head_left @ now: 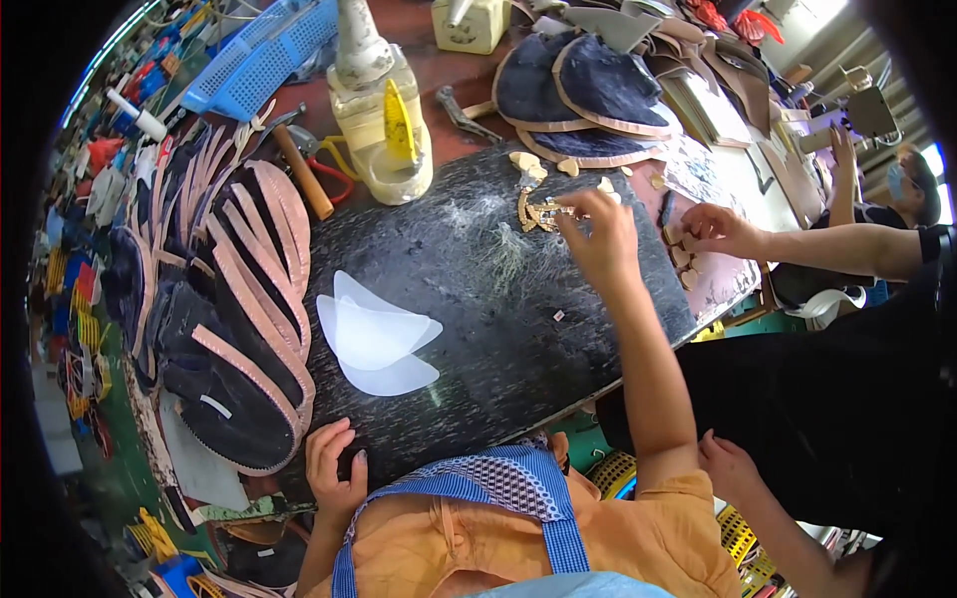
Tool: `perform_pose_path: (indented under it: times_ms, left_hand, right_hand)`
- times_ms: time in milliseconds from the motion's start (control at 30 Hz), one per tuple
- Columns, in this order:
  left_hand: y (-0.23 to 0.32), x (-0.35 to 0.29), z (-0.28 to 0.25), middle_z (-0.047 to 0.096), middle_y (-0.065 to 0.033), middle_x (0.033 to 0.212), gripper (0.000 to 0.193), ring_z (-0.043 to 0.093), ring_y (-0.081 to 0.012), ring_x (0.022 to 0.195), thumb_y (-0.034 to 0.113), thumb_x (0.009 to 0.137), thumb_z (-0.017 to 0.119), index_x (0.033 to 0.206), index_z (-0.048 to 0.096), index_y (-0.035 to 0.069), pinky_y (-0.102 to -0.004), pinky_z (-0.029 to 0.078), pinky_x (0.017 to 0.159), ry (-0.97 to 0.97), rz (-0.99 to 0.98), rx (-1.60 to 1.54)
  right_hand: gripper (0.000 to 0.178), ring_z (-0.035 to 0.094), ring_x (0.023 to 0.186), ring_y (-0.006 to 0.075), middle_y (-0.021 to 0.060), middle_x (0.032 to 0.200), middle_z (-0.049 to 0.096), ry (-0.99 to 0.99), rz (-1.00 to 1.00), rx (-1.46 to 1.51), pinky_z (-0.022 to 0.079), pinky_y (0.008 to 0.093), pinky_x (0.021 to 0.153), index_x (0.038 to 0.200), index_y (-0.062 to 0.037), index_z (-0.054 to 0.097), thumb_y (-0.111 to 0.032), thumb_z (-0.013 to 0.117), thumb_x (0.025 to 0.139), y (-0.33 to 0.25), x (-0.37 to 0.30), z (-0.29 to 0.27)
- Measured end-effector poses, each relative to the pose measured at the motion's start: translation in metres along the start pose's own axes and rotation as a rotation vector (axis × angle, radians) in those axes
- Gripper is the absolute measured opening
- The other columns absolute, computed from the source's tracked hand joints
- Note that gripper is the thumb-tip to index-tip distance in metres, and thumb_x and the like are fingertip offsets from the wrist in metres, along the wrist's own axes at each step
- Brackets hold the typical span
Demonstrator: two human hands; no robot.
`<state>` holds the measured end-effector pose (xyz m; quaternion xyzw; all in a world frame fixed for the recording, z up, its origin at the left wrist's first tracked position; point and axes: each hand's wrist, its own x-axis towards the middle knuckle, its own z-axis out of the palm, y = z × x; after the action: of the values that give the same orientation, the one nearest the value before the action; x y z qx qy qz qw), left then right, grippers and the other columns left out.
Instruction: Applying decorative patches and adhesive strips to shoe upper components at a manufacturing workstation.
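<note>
My left hand (334, 466) rests at the near left edge of the black worktop, fingers apart and holding nothing. My right hand (606, 244) reaches to the far side, its thumb and fingertips pinched at a small cluster of gold metal pieces (541, 212). The fingers partly hide what they grip. Cream heart-shaped pieces (568, 167) lie just beyond. White translucent curved sheets (377, 344) overlap on the worktop between my hands. Left of them is a pile of dark curved fabric panels (239, 419) with pink edging, nearest to my left hand.
A dirty cream container (384, 130) with a yellow blade-like piece stands at the back, beside a wooden-handled hammer (304, 171). More dark panels (608, 90) are stacked at the far right. A co-worker's hand (723, 232) handles gold pieces at the right edge. A blue basket (264, 55) is behind.
</note>
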<state>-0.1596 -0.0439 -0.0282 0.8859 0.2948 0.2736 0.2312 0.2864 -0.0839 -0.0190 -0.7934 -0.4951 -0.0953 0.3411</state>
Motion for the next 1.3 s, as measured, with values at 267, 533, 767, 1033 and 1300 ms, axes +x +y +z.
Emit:
perform_pose_path:
  times_ms: [267, 533, 767, 1033, 1300]
  left_hand:
    - [0.000, 0.006, 0.002, 0.064, -0.0155, 0.118, 0.039, 0.060, -0.0352, 0.103, 0.004, 0.074, 0.068, 0.112, 0.061, 0.003, -0.0449, 0.046, 0.092, -0.025, -0.013, 0.012]
    - [-0.004, 0.006, 0.000, 0.065, -0.0144, 0.118, 0.040, 0.060, -0.0346, 0.102, 0.008, 0.074, 0.070, 0.113, 0.062, 0.003, -0.0445, 0.046, 0.092, -0.055, -0.025, 0.009]
    - [-0.005, 0.009, 0.000, 0.065, -0.0142, 0.118, 0.039, 0.060, -0.0346, 0.102, 0.010, 0.074, 0.071, 0.112, 0.062, 0.003, -0.0445, 0.045, 0.091, -0.064, -0.037, -0.009]
    - [-0.005, 0.008, 0.002, 0.065, -0.0142, 0.117, 0.038, 0.060, -0.0346, 0.102, 0.010, 0.075, 0.070, 0.111, 0.063, 0.003, -0.0442, 0.046, 0.091, -0.060, -0.028, 0.001]
    - [-0.007, 0.005, 0.001, 0.064, -0.0146, 0.117, 0.036, 0.059, -0.0349, 0.102, 0.011, 0.076, 0.070, 0.111, 0.064, 0.002, -0.0441, 0.046, 0.091, -0.061, -0.030, 0.000]
  right_hand:
    - [0.034, 0.066, 0.096, 0.0340, 0.0144, 0.099, 0.069, -0.123, 0.006, -0.125, 0.052, 0.0425, 0.086, 0.107, -0.0108, 0.072, -0.027, 0.076, 0.077, 0.003, 0.076, 0.053]
    - [0.033, 0.069, 0.077, 0.0188, 0.0109, 0.085, 0.072, -0.102, 0.223, 0.186, 0.055, 0.0316, 0.074, 0.110, -0.0044, 0.070, -0.024, 0.074, 0.084, 0.027, 0.087, 0.046]
    - [0.031, 0.067, 0.076, 0.0245, 0.0122, 0.085, 0.069, -0.083, 0.099, 0.175, 0.054, 0.0348, 0.073, 0.108, -0.0048, 0.071, -0.016, 0.074, 0.079, 0.036, 0.080, 0.055]
    - [0.027, 0.066, 0.080, 0.0153, 0.0113, 0.098, 0.069, -0.056, 0.018, 0.193, 0.054, 0.0290, 0.075, 0.116, -0.0038, 0.069, -0.011, 0.066, 0.090, 0.036, 0.086, 0.044]
    - [0.024, 0.062, 0.079, 0.0076, 0.0020, 0.085, 0.067, 0.038, 0.282, 0.406, 0.049, 0.0203, 0.070, 0.112, -0.0058, 0.072, -0.014, 0.072, 0.089, 0.066, 0.088, -0.021]
